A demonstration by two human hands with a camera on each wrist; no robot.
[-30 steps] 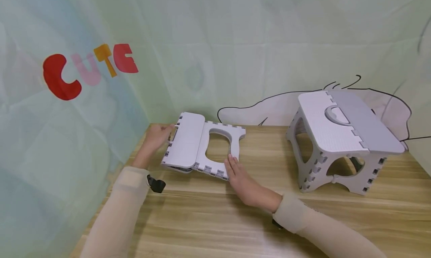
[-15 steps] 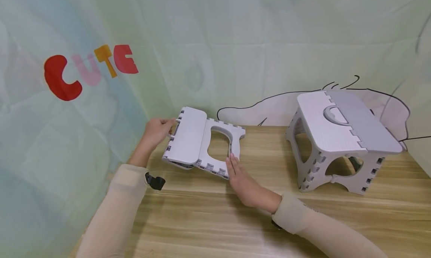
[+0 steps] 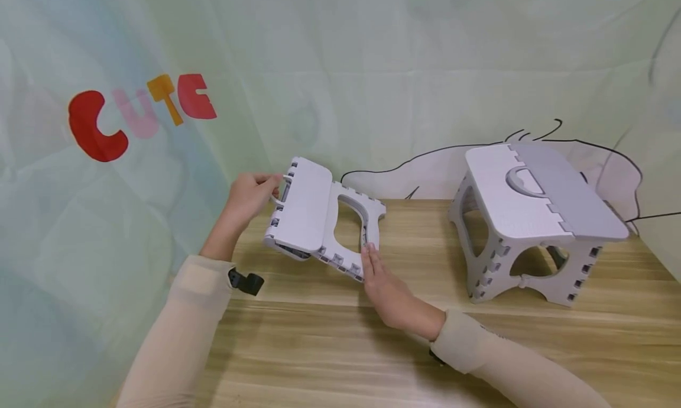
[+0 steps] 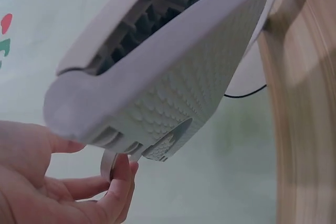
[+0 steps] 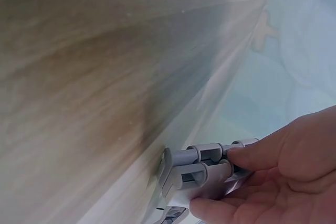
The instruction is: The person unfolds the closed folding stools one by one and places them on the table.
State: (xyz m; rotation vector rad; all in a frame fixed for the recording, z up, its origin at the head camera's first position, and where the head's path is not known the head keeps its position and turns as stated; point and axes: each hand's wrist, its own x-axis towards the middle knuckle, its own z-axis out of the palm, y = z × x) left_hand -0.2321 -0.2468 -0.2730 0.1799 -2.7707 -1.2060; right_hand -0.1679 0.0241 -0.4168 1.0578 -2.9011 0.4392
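Left end of the partly folded white stool (image 3: 311, 210) has tipped up higher than a second ago, with the left hand (image 3: 247, 200) curled round its handle (image 4: 107, 166), while the right hand (image 3: 387, 291) has barely budged and pinches the corner of the leg frame (image 3: 343, 256) between thumb and fingers. It's slanted toward the back left corner of the worktop (image 3: 319, 343), low end by the right hand, and the opened-out stool (image 3: 534, 219) stands upright near the back right corner, well apart.
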